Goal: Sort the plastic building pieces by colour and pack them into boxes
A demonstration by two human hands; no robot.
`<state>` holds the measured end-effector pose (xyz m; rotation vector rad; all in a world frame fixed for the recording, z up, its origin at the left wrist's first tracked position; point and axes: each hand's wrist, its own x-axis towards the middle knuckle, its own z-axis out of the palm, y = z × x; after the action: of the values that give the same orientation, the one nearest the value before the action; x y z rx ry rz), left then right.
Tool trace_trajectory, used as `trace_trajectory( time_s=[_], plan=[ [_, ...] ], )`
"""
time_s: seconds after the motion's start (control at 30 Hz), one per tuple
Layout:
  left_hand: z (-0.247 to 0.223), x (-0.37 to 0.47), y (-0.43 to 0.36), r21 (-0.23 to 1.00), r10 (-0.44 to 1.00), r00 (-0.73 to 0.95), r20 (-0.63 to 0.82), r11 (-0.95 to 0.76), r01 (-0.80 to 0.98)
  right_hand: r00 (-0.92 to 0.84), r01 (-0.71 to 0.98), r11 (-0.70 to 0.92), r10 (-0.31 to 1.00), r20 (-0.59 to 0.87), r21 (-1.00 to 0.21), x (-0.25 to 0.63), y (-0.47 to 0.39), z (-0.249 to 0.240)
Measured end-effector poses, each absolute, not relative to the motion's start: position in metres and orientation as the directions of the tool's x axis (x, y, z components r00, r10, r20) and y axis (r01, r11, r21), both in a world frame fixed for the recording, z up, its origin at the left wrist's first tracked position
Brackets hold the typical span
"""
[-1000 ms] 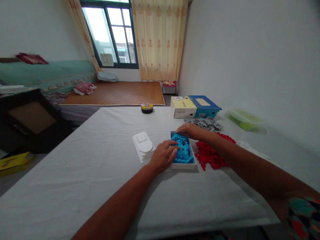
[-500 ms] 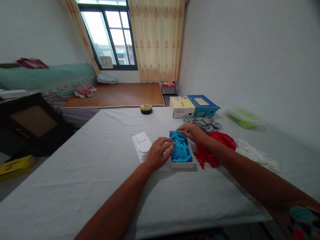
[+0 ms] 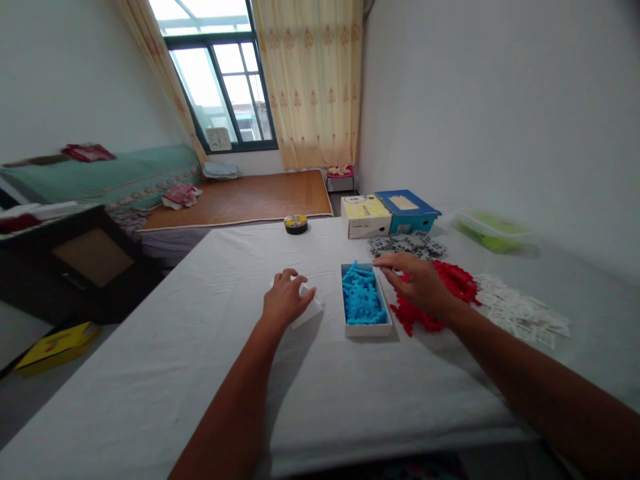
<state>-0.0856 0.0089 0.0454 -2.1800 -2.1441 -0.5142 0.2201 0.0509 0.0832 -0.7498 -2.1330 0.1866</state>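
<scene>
A white open box (image 3: 367, 330) holds a heap of blue plastic interlocking pieces (image 3: 361, 297). My left hand (image 3: 286, 297) is over a flat white plastic piece (image 3: 307, 312) left of the box, its fingers spread and curved, mostly covering it. Whether the fingertips press on that piece is hard to see. At the box's far right corner is my right hand (image 3: 417, 280), fingers stretched toward the rim and thumb apart, with nothing visible between them. Under and beside this hand lies a pile of red pieces (image 3: 455, 283).
Grey pieces (image 3: 407, 245) and white pieces (image 3: 520, 310) lie in piles to the right. Behind them stand a yellow-and-white box (image 3: 366, 217), a blue box (image 3: 407, 210) and a clear tub with green contents (image 3: 495, 230). A round black-and-yellow tin (image 3: 296, 225) sits at the table's far edge.
My left hand has left the blue pieces and moved left over the white plastic piece. My right hand has drawn back right from inside the box to its edge. The view has shifted slightly.
</scene>
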Motion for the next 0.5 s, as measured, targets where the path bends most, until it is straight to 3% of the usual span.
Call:
trace_trajectory(
  time_s=[0.2, 0.3, 0.5],
  plan=[
    [0.05, -0.073, 0.003, 0.144, 0.984, 0.028, 0.178, -0.054, 0.988, -0.327, 0.474, 0.755, 0.629, 0.705, -0.454, 0.248, 0.038, 0.069],
    [0.05, -0.077, 0.006, 0.149, 0.977, 0.108, 0.183, -0.136, 0.979, -0.312, 0.492, 0.76, 0.61, 0.729, -0.425, 0.257, 0.038, 0.051],
    [0.079, -0.075, 0.012, 0.211, 0.909, 0.213, 0.358, -0.301, 0.93, -0.344, 0.472, 0.827, 0.492, 0.8, -0.306, 0.266, 0.035, 0.026]
  ],
)
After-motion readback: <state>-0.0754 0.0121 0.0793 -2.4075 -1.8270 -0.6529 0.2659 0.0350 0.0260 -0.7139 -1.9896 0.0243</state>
